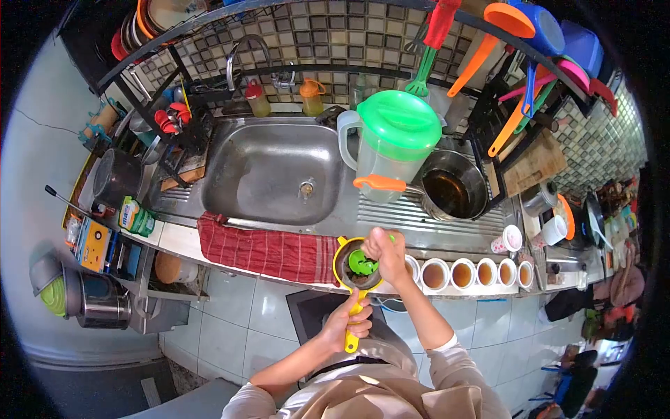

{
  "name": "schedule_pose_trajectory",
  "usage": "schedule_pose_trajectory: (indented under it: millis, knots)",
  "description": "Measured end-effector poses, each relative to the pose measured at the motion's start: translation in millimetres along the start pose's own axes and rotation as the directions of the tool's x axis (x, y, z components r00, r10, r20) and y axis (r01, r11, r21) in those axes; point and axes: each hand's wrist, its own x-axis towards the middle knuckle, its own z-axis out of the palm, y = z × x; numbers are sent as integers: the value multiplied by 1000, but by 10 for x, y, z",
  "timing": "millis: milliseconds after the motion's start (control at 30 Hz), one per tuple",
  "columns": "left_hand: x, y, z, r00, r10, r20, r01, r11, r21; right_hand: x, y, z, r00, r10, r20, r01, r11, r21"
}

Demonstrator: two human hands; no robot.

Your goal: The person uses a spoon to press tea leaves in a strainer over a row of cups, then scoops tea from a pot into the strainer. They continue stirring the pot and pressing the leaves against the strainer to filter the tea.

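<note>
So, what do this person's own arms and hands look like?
The left grip and right grip are simply ungloved human hands, without machinery or cables. The left sleeve and right sleeve are whitish, stopping around the elbows. I can make out no watch or marking.

From left to right: the sink, the jug, the pot.
Before the sink, the cloth; just beside its right end, the strainer; before the pot, cups.

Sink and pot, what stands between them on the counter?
The jug with the green lid stands between the sink and the pot, and an orange handle crosses its lower front, in the head view.
</note>
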Motion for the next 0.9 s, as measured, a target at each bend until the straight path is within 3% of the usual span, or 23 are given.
schedule_pose_trajectory:
  millis: [67,333,533,600,733,800,867,900]
  knots:
    - [-7,-11,-3,1000,15,0,-15,1000,22,44,5,-15,993,108,40,-108,994,12]
    - [4,-48,-47,998,39,41,-39,999,2,178,-27,-9,926,218,307,-234,972,18]
    - [9,-34,-23,998,50,41,-52,998,42,148,25,111,983,162,87,-162,987,-15]
    - [9,-47,-23,998,51,38,-52,998,30,94,88,143,991,14,-135,-26,996,-88]
    - [16,-35,-31,999,35,10,-35,999,36,82,102,142,949,-73,-307,57,997,-60]
    - [16,-31,-22,999,34,11,-35,998,48,60,97,89,955,-45,-292,47,999,-1]
    - [5,-19,-13,1000,24,6,-25,998,65,80,82,51,995,39,-96,-38,999,12]
    - [6,-16,-17,1000,24,6,-24,998,66,103,67,14,995,39,-97,-38,999,12]
